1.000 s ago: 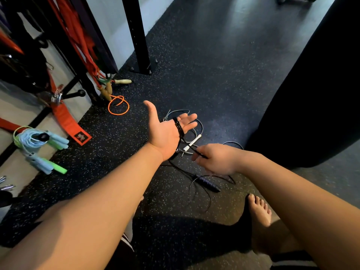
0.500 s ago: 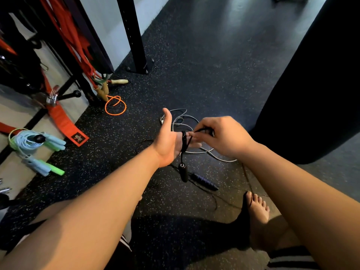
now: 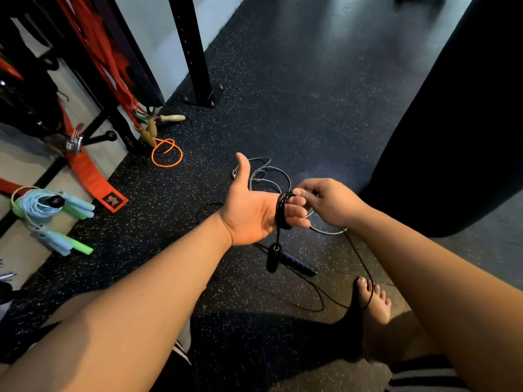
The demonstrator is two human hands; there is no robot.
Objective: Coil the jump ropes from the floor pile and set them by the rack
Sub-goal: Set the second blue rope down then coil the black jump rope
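My left hand [image 3: 256, 213] is held palm up with the fingers straight, and a black jump rope [image 3: 282, 210] is wound in several turns around those fingers. One black handle [image 3: 273, 257] dangles below the palm. My right hand [image 3: 325, 202] pinches the rope's free strand right at the fingertips of the left hand. The rest of the black cord trails down across my bare right foot [image 3: 373, 304] to a second dark handle [image 3: 298, 263] on the floor. A grey-white jump rope [image 3: 268, 176] lies loose on the floor behind my hands.
An orange rope [image 3: 167, 152] with wooden handles lies by the rack's black upright [image 3: 195, 52]. Coiled light-blue and green ropes [image 3: 48, 210] sit at the left beside a red strap [image 3: 93, 179]. A large black punching bag [image 3: 458, 114] fills the right side.
My right hand has carried the strand around the left fingers, adding turns to the coil. The dangling handle now hangs lower under the left palm, and both hands have shifted slightly right.
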